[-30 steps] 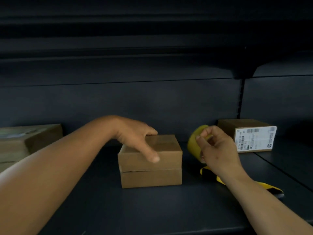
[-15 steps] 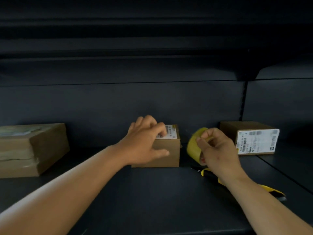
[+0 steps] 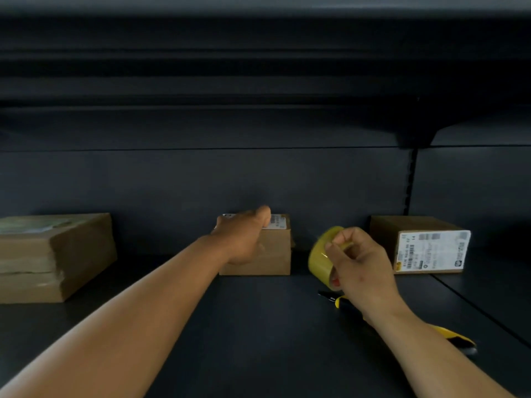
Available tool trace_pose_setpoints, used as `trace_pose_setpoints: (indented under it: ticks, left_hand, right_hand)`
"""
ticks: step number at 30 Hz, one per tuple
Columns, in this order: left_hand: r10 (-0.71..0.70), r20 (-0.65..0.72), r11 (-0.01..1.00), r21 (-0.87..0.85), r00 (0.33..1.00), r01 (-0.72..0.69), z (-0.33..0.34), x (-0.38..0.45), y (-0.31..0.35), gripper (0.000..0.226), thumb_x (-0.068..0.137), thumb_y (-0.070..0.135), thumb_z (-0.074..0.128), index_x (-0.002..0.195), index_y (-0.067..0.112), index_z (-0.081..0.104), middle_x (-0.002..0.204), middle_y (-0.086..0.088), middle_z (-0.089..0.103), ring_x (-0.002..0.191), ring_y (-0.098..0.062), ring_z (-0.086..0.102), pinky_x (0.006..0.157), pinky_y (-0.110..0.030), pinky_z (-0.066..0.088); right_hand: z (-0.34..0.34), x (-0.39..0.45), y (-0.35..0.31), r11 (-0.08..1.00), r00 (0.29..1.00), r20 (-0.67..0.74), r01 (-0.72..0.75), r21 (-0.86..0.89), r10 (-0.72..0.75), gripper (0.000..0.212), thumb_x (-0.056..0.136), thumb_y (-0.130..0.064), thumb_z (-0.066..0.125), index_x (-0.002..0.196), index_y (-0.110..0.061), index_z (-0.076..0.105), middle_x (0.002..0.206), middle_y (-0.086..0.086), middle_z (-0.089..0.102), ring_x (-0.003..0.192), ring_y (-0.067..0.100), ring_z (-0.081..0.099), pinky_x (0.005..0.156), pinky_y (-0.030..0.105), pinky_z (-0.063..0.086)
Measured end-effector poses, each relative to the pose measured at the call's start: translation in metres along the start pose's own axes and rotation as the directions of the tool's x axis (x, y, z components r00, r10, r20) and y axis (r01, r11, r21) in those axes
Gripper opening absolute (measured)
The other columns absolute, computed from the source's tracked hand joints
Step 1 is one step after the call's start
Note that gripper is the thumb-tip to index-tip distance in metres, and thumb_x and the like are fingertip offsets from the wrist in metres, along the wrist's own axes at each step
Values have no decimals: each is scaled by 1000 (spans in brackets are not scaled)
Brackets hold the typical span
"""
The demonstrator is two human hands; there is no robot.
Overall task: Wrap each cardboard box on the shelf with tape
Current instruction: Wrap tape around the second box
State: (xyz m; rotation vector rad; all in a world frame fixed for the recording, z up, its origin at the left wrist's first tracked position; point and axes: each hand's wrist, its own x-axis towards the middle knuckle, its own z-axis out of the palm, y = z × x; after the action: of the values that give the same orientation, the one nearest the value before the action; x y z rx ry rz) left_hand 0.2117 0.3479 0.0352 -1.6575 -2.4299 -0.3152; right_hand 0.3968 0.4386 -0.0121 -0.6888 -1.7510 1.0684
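The left arm stretches forward and to the right, bare to the elbow, nearly straight. The left grip (image 3: 244, 237) lies knuckles up, its fingers curled over the top far edge of the middle box (image 3: 270, 254), thumb on the near face. The right arm comes in from the lower right, wrist bent. The right grip (image 3: 359, 262) is curled around a roll of tape (image 3: 321, 259), fingertips pinching at the upper rim.

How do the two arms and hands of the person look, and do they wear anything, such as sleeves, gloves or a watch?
Both forearms are bare as far as the picture reaches: no sleeve shows. The left hand and the right hand wear no gloves. No watch, ring or bracelet is visible on either wrist or on the fingers that show.
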Motion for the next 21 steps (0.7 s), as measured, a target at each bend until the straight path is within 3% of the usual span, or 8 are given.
trace_pose_setpoints:
  ticks: [2, 5, 7, 9, 11, 14, 18, 21]
  left_hand:
    - [-33, -8, 999, -17, 999, 33, 2, 3, 0, 27, 86, 27, 58, 94, 30, 32, 94, 10, 47, 94, -17, 48, 87, -34, 36]
    - [-26, -88, 999, -45, 996, 22, 2, 2, 10, 37, 83, 32, 62, 110, 32, 38, 118, 11, 45, 112, -15, 40, 98, -34, 29]
    - [25, -184, 982, -182, 983, -59, 0, -5, 22, 46, 85, 23, 61, 125, 31, 38, 129, 8, 40, 122, -15, 32, 102, -30, 25]
    - [73, -220, 914, -376, 973, -154, -3, -13, 39, 48, 87, 13, 57, 128, 31, 39, 125, 9, 43, 123, -12, 34, 102, -23, 28]
    - [111, -213, 846, -492, 971, -205, -6, -23, 54, 46, 87, 8, 57, 122, 34, 43, 114, 10, 48, 112, -9, 43, 96, -21, 37]
    - [137, -244, 762, -593, 960, -259, -10, -33, 70, 40, 85, 4, 61, 109, 35, 53, 104, 3, 51, 94, -16, 53, 85, -24, 49]
    - [107, -319, 739, -608, 942, -290, -11, -39, 79, 26, 85, 3, 64, 85, 30, 65, 99, -4, 57, 86, -19, 58, 77, -18, 49]
    - [63, -345, 726, -627, 936, -280, -16, -41, 79, 24, 86, 6, 64, 82, 30, 65, 96, -3, 61, 83, -17, 60, 77, -19, 49]
  right_hand:
    - [0, 0, 0, 1000, 1000, 8, 8, 0, -8, 23, 87, -22, 63, 70, -35, 55, 68, 5, 60, 62, 24, 59, 68, 52, 56]
    - [0, 1, 0, 1000, 1000, 19, 17, 23, -18, 23, 87, -22, 63, 71, -35, 55, 67, 6, 59, 58, 24, 57, 66, 50, 56]
    - [1, 0, -2, 998, 999, 23, 33, 56, -35, 23, 88, -20, 62, 71, -34, 55, 65, 6, 58, 55, 23, 55, 62, 49, 56]
    - [1, -1, -3, 994, 999, 26, 44, 97, -47, 24, 89, -19, 61, 71, -34, 56, 65, 4, 58, 52, 21, 53, 59, 46, 55]
    - [0, -1, -4, 989, 998, 28, 47, 140, -51, 23, 90, -20, 60, 72, -34, 57, 66, 1, 59, 54, 19, 54, 60, 44, 54]
    - [-1, -5, -7, 979, 997, 52, 38, 198, -49, 22, 90, -20, 60, 73, -34, 60, 70, 0, 61, 61, 18, 57, 65, 44, 55]
    - [-4, -10, -13, 953, 994, 106, -6, 303, -27, 25, 91, -14, 58, 73, -30, 63, 62, -8, 60, 59, 15, 54, 52, 34, 49]
    - [-4, -14, -19, 931, 985, 173, -65, 359, 2, 26, 91, -10, 57, 73, -26, 66, 75, 3, 62, 68, 19, 57, 53, 34, 48]
